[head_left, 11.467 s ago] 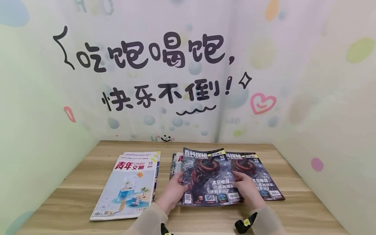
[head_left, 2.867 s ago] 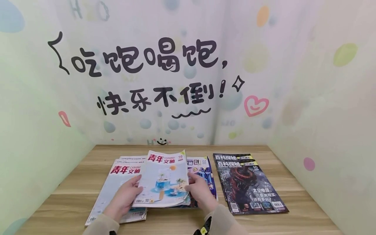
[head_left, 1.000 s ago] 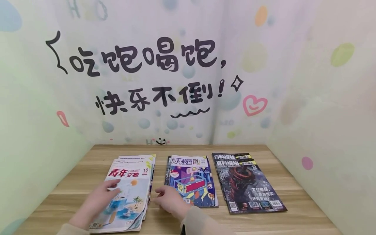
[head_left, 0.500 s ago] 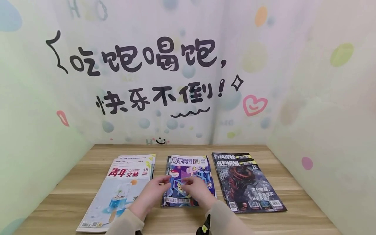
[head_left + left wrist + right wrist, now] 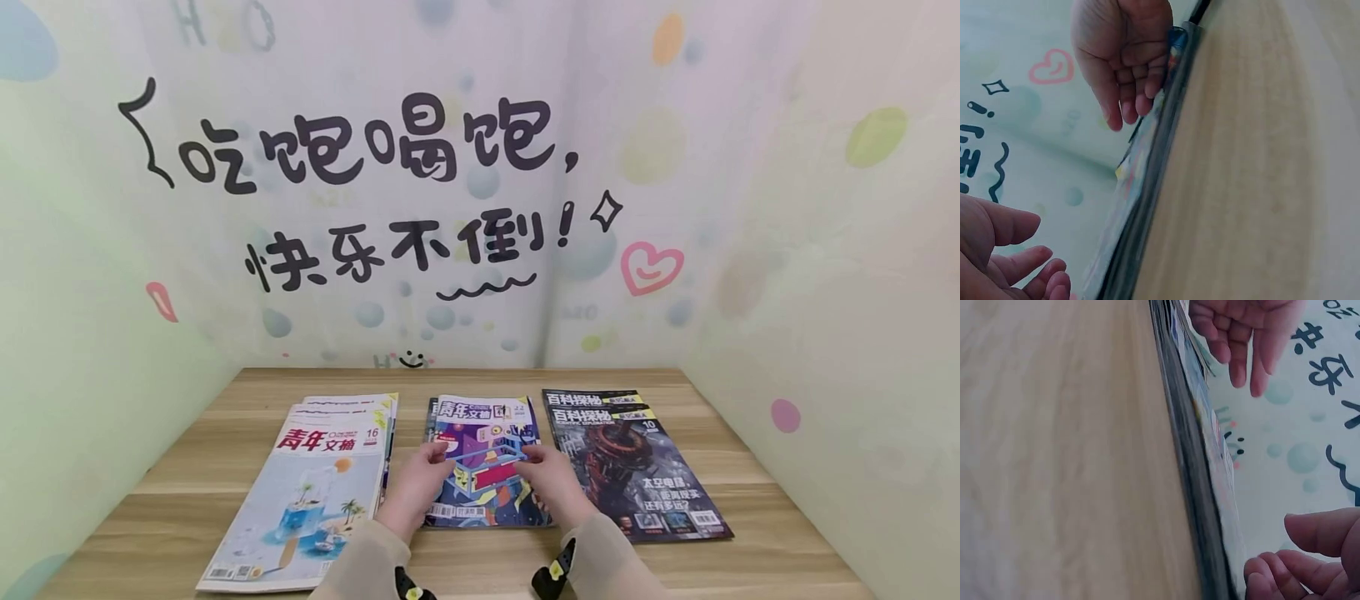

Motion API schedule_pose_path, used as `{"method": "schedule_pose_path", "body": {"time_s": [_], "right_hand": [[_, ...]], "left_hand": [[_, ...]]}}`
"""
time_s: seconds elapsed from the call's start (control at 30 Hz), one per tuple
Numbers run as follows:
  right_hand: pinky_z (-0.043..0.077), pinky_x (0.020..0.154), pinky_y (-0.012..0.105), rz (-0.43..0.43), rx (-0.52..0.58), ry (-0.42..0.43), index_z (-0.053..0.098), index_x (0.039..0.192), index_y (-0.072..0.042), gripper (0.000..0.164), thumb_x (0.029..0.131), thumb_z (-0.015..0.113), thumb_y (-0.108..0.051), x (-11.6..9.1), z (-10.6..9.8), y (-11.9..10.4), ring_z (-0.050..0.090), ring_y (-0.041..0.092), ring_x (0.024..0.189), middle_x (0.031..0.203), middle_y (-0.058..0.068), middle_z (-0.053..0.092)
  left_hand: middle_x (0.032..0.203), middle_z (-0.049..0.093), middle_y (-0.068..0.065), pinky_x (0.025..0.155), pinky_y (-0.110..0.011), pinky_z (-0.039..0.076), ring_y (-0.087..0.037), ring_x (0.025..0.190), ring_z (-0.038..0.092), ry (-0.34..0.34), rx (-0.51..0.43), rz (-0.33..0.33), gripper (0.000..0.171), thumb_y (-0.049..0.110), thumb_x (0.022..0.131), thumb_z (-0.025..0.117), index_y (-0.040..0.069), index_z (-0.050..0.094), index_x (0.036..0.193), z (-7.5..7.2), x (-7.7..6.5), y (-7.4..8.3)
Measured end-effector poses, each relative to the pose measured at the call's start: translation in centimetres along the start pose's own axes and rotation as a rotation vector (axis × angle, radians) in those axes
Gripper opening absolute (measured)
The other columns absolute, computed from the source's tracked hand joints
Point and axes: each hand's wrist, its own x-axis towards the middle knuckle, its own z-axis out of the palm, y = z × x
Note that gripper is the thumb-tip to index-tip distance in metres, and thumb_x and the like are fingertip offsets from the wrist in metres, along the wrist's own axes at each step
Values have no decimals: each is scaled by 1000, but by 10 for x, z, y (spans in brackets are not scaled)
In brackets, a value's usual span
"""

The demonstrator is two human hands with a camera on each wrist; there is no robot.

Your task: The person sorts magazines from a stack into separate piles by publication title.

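A colourful purple-blue magazine point(image 5: 487, 475) tops the middle pile, with the edge of a dark magazine point(image 5: 432, 410) peeking out at its left. My left hand point(image 5: 420, 487) is at the pile's left edge and my right hand point(image 5: 553, 482) at its right edge, fingers loosely bent and gripping nothing. In the left wrist view, thumb and fingers of my left hand point(image 5: 997, 256) are apart, beside the edge of the magazine pile point(image 5: 1147, 169). The right wrist view has my right hand point(image 5: 1329, 556) similarly relaxed near the pile's edge point(image 5: 1194, 462).
On the left lies a pile topped by a white magazine point(image 5: 300, 508) with an ice-pop picture. Two dark magazines point(image 5: 645, 475) overlap on the right, close to my right hand. The wooden table point(image 5: 480, 558) ends at a printed curtain point(image 5: 480, 333) behind.
Earlier a dark magazine was carried rightward; later both hands held an ice-pop magazine, now on the left pile. Since then, the hands have moved to the middle pile and spread to its sides.
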Motion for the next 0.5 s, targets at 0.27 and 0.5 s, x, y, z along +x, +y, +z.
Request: {"method": "schedule_pose_path", "body": {"time_s": [0.27,0.5], "right_hand": [[51,74,39,17,38,111,51,131,9,47,88,64,-5,2,-3,9,55,27,92,112,20,59],[51,79,41,21,12,134,50,132,11,52,82,64,5,5,-1,13,56,26,95,118,23,60]], "left_hand": [[142,41,-26,103,-58,34,-43,129,40,30,27,-41,47,17,95,56,-1,48,138,1,-2,-7],[143,41,-27,103,-58,34,-43,129,40,36,41,-35,49,18,95,56,-2,46,139,-1,-4,-12]]}}
